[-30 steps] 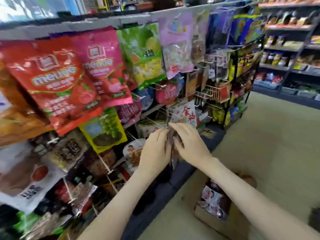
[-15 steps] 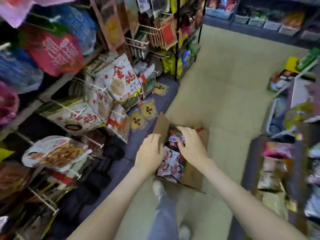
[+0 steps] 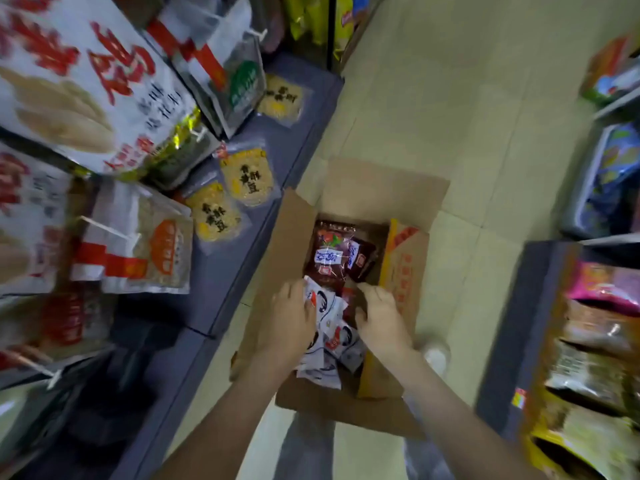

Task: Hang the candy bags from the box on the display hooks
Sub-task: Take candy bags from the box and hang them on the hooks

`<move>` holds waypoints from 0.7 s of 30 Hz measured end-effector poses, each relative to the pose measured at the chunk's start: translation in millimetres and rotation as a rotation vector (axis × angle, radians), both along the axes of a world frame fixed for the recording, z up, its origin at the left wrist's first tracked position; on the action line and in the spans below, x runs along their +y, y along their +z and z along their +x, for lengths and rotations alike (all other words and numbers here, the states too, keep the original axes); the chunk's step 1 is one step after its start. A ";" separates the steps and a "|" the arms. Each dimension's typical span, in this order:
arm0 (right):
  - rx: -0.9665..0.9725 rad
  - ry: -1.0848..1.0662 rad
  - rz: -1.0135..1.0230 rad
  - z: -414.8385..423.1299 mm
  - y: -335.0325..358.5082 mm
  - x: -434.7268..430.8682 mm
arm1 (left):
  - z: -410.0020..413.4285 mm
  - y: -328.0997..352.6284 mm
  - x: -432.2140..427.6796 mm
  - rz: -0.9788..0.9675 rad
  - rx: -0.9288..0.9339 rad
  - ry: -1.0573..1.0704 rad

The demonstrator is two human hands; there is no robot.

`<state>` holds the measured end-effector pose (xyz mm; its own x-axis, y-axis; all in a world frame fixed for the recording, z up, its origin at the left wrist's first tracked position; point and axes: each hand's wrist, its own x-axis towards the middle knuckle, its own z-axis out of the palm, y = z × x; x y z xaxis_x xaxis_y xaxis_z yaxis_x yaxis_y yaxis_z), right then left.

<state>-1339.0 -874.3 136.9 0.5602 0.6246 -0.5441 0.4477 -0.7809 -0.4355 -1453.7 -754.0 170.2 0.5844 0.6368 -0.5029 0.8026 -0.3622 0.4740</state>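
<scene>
An open cardboard box (image 3: 381,188) stands on the floor below me. Dark red candy bags (image 3: 329,258) lie at its far end and white candy bags with red print (image 3: 334,332) at its near end. My left hand (image 3: 289,323) reaches into the box, its fingers spread on the white bags. Inside the box too, my right hand (image 3: 382,317) has its fingertips touching the lower edge of a dark red bag, thumb held apart. Neither hand has lifted a bag. White display hooks (image 3: 104,227) with hanging snack bags stick out at the left.
Yellow bean packs (image 3: 249,176) lie on the grey base shelf (image 3: 221,289) left of the box. A second rack of snack bags (image 3: 602,341) stands close on the right. Beige floor tiles (image 3: 450,98) stretch beyond the box. My shoe (image 3: 437,355) is beside the box.
My hands left the hooks at the rack and came down into the box on the floor. The view swung from the hanging bags down to the box.
</scene>
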 end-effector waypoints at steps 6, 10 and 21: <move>0.120 0.036 -0.129 17.7 -188.1 25.8 | 9.5 -173.0 -16.7 -0.165 0.060 0.143; 0.083 0.172 -0.305 27.8 -289.7 47.2 | 13.9 -259.8 -41.4 -0.235 0.072 0.223; 0.154 -0.717 -0.178 25.6 -388.5 66.4 | 13.7 -337.3 -82.1 -0.409 0.101 0.561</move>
